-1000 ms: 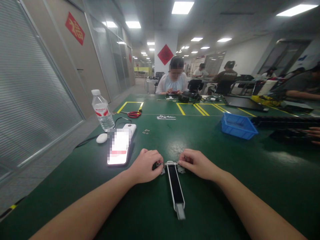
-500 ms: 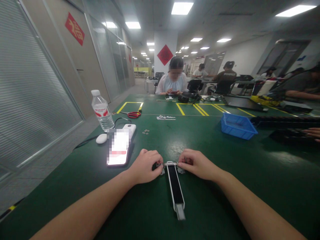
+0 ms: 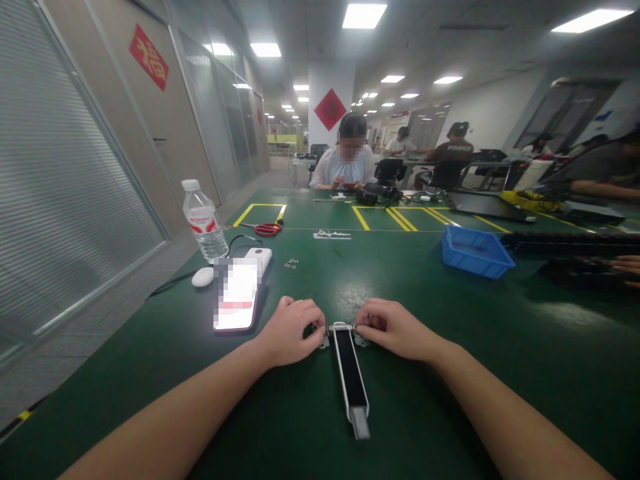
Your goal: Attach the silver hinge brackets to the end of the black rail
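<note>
A long, narrow white-framed part [image 3: 351, 373] with a black inset lies on the green table, a grey tab sticking out of its near end. Its far end carries a thin metal crosspiece with small metal plates on both sides. My left hand [image 3: 294, 331] is closed in a pinch at the left end of that crosspiece. At the right end, my right hand [image 3: 395, 328] pinches in the same way, thumb and forefinger together. The fingertips partly hide what they grip.
Left of my hands are a lit phone [image 3: 237, 297], a white mouse-shaped object [image 3: 203, 277] and a water bottle [image 3: 204, 223]. Small metal rings [image 3: 291, 264], red-handled scissors [image 3: 269, 229] and white strips [image 3: 332, 235] lie beyond. A blue bin [image 3: 476, 252] stands right; a person [image 3: 345, 163] sits opposite.
Almost nothing differs: both hands keep their pinch at the crosspiece, and the white-framed part lies in the same place. The person opposite has shifted their hands slightly.
</note>
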Demonstrator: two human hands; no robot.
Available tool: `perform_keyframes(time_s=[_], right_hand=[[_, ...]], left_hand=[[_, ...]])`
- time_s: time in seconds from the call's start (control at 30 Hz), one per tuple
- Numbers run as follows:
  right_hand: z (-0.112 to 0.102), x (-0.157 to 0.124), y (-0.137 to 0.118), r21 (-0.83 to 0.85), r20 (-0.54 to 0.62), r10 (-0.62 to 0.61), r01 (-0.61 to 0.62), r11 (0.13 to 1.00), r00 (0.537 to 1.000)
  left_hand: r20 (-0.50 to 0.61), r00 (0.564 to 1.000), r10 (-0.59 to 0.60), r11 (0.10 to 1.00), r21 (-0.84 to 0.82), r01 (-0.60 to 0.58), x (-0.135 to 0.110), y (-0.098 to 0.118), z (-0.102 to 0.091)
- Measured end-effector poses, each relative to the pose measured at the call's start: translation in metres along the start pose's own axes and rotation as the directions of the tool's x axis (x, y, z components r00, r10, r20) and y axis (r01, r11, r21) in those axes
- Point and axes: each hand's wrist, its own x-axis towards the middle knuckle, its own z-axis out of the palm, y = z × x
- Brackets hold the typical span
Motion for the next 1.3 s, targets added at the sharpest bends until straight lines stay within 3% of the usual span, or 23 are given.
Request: perform_keyframes(time_s=[1.3], right_hand=[[-0.0001, 0.0006, -0.0005, -0.019, 0.014, -0.018, 0.018, 1.0, 1.0]], left_hand=[[0.004, 1.0, 0.001, 1.0, 0.016, -0.002, 0.0005, 0.0013, -0.0011]])
